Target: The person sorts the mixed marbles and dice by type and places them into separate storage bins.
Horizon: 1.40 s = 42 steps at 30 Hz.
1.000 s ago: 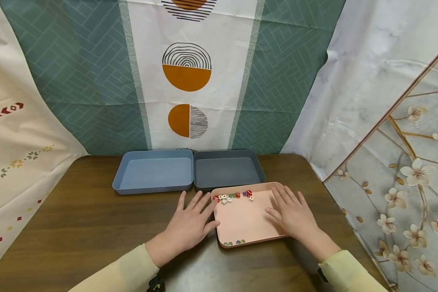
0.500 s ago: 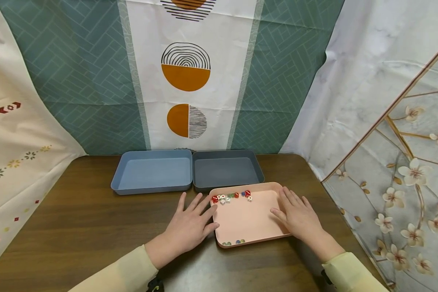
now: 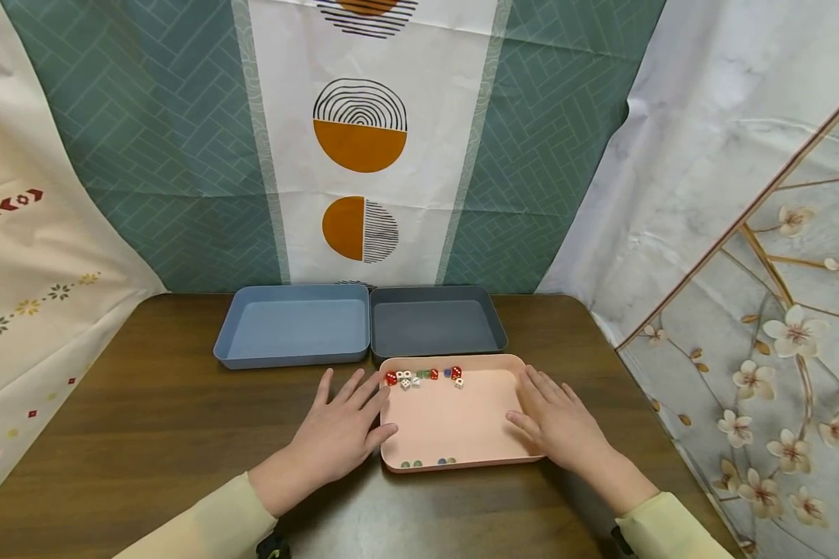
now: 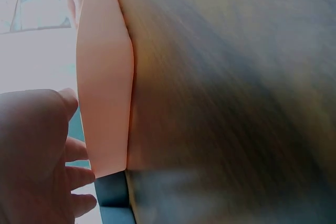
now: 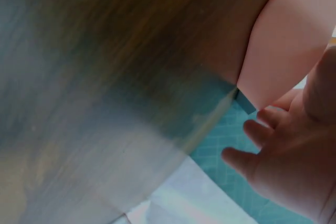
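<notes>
A shallow pink tray (image 3: 454, 423) lies on the brown table between my two hands. Along its far side sit red dice (image 3: 391, 378), white dice (image 3: 405, 383) and small green and blue pieces. Several round, marble-like green pieces (image 3: 412, 464) and a few blue and yellowish ones line its near side. My left hand (image 3: 332, 435) is at the tray's left edge, fingers spread and fairly straight. On the opposite edge, my right hand (image 3: 562, 423) rests with extended fingers over the rim. The left wrist view shows the tray's outer wall (image 4: 105, 77) beside the left fingers.
Behind the pink tray stand a light blue tray (image 3: 308, 326) and a dark grey tray (image 3: 433, 322), side by side. The brown table (image 3: 147, 435) extends left and toward me. Patterned cloths (image 3: 531, 155) hang around the back and sides.
The pink tray has shifted left and turned straighter, dice and marble-like pieces moving with it. Both hands have moved along with its edges, the left hand further left.
</notes>
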Each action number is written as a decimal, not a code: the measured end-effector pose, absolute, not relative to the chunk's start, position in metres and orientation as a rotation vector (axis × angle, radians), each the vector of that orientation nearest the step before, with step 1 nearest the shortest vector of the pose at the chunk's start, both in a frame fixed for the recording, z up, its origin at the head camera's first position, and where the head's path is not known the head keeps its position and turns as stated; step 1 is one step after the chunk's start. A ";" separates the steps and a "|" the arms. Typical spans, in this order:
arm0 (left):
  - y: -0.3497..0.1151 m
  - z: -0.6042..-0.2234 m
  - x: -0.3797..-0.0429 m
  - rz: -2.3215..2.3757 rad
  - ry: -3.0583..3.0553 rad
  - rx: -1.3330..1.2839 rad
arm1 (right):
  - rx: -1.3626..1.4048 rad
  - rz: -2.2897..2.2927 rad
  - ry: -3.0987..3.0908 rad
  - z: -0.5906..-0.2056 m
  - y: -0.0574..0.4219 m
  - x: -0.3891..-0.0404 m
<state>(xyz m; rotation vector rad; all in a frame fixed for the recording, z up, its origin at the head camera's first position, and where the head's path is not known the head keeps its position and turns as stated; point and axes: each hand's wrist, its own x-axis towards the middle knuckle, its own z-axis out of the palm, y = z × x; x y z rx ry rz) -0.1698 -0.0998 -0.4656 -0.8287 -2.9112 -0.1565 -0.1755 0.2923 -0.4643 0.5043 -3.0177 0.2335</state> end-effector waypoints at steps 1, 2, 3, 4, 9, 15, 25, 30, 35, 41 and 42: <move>-0.102 -0.466 -0.170 -0.157 -2.923 -0.821 | 0.522 0.252 -3.017 -0.465 0.291 -0.175; -0.104 -0.466 -0.170 -0.158 -2.931 -0.816 | 0.541 0.277 -3.017 -0.464 0.290 -0.174; -0.106 -0.466 -0.170 -0.160 -2.937 -0.813 | 0.558 0.305 -3.015 -0.464 0.289 -0.173; -0.108 -0.466 -0.170 -0.165 -2.942 -0.811 | 0.578 0.326 -3.015 -0.465 0.289 -0.173; -0.121 -0.465 -0.169 -0.196 -2.957 -0.816 | 0.668 0.460 -3.024 -0.466 0.287 -0.169; -0.135 -0.463 -0.166 -0.246 -2.978 -0.797 | 0.719 0.553 -3.059 -0.465 0.288 -0.161; -0.149 -0.464 -0.152 -0.456 -2.974 -0.915 | 0.843 0.678 -3.120 -0.460 0.295 -0.149; -0.153 -0.467 -0.147 -0.466 -2.956 -0.971 | 0.922 0.663 -3.087 -0.464 0.292 -0.148; -0.155 -0.473 -0.146 -0.462 -2.943 -0.958 | 0.956 0.618 -3.005 -0.469 0.284 -0.150; -0.160 -0.477 -0.144 -0.442 -2.914 -0.910 | 0.958 0.605 -2.973 -0.469 0.275 -0.152; -0.161 -0.477 -0.144 -0.438 -2.909 -0.904 | 0.958 0.608 -2.969 -0.469 0.274 -0.152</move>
